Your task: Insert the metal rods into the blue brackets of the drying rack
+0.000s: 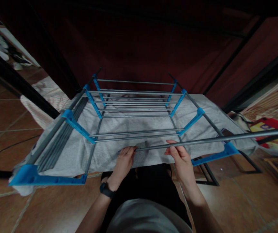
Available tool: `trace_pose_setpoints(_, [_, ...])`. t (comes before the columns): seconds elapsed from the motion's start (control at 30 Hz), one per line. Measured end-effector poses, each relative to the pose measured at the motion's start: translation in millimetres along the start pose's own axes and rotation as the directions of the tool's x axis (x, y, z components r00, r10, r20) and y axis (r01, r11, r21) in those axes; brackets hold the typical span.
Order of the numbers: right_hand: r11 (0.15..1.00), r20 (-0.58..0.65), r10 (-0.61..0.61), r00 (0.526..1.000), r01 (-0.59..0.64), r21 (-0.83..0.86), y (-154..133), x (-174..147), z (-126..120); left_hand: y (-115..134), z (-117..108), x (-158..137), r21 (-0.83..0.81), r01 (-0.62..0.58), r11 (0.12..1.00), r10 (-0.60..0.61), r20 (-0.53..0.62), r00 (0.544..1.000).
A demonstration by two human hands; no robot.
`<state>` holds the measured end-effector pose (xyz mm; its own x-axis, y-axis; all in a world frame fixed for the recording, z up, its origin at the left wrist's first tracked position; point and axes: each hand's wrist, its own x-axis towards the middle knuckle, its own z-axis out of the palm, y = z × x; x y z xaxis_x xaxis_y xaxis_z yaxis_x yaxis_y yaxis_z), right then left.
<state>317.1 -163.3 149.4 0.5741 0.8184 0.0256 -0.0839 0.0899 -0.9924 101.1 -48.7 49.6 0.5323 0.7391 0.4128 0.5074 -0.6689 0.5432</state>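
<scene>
A grey metal rack with blue plastic connectors (134,110) lies on its side on a grey cloth (105,152) on the floor. A long loose grey rod (226,138) runs from the right edge in towards me. My right hand (181,158) grips this rod near its left end. My left hand (125,158), with a black watch on the wrist, pinches the rod's tip just in front of the rack's nearest rungs.
A bundle of spare grey rods (56,136) lies along the rack's left side. A blue side bar (44,179) lies at the cloth's front left. Red and yellow packaging (272,129) sits to the right. Black bed-frame posts (20,87) cross the tiled floor at left.
</scene>
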Motion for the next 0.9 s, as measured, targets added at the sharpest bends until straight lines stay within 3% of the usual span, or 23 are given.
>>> trace_pose_setpoints(0.13, [0.991, 0.032, -0.127, 0.991, 0.128, -0.034, -5, 3, 12, 14, 3, 7, -0.099, -0.008, 0.995, 0.008, 0.0, 1.0])
trace_pose_setpoints(0.37, [0.984, 0.151, -0.177, 0.973, 0.177, 0.01, -9, 4, 39, 35, 4, 10, -0.128, -0.016, 0.992, 0.024, 0.062, 0.998])
trace_pose_setpoints(0.67, [0.962, 0.052, -0.273, 0.961, 0.273, -0.001, -17, 28, 28, 32, -6, 2, -0.095, 0.035, 0.995, -0.029, 0.065, 0.997])
trace_pose_setpoints(0.9, [0.911, 0.029, -0.367, 0.93, 0.365, -0.192, -26, 46, 20, 25, -6, -2, -0.119, 0.02, 0.993, -0.019, 0.016, 1.0])
